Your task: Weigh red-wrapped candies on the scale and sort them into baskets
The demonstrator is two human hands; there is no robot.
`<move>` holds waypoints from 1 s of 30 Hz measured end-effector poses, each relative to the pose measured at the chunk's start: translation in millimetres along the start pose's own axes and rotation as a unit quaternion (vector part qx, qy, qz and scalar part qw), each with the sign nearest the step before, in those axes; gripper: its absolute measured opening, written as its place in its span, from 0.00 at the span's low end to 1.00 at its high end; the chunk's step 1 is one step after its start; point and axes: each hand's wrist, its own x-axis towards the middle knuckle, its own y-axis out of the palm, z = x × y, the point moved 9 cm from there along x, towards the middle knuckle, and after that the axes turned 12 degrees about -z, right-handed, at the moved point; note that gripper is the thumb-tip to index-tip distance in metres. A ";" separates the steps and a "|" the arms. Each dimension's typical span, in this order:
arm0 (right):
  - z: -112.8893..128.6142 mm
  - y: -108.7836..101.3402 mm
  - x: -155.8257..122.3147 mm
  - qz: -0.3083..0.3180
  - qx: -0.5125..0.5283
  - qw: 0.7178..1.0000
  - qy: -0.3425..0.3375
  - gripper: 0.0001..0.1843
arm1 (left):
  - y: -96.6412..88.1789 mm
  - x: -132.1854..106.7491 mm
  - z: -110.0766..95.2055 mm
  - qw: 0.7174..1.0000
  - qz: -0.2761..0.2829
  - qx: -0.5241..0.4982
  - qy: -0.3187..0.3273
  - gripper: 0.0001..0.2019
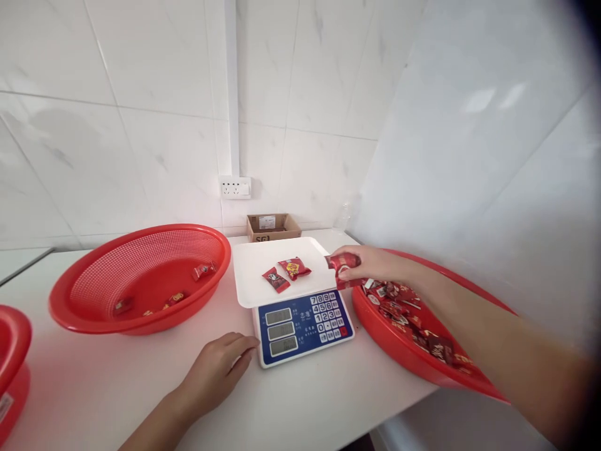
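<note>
My right hand [366,263] grips red wrapped candies [344,262] at the right edge of the scale's white tray [248,285]. Two red candy packets [293,268] lie apart from the hand, near the middle of that tray. Below it, the blue front of the digital scale [305,326] shows three displays and a keypad. My left hand [220,366] rests on the table, holding nothing, its fingers loosely bent and the index fingertip at the scale's left edge. Under my right forearm, a red basket [375,341] holds many wrapped candies [399,313].
A red mesh basket [94,269] with several candies stands on the left. Another red basket [12,351] is cut off at the left edge. Behind the scale sits a small cardboard box [260,233], below a wall socket [235,188]. Walls close in the table behind and right.
</note>
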 end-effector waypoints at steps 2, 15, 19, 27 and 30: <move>6.6 21.6 10.3 0.049 -0.027 0.998 -0.005 0.27 | -0.6 -0.3 -0.2 1.000 0.003 0.002 -0.002 0.13; 7.6 -8.8 36.5 -0.158 0.028 0.986 0.034 0.15 | 0.6 -0.3 -3.2 1.000 0.027 0.012 -0.003 0.14; 5.6 0.5 36.9 -0.174 0.215 0.958 0.083 0.09 | 0.8 -0.8 -1.7 1.000 0.026 0.007 -0.007 0.13; 13.1 39.4 46.9 -0.123 0.444 0.875 0.151 0.02 | -0.1 -1.9 -2.2 1.000 0.016 0.000 0.001 0.13; 11.0 39.3 48.9 -0.143 0.401 0.892 0.153 0.05 | -0.7 -1.3 -2.8 1.000 0.018 0.008 0.002 0.14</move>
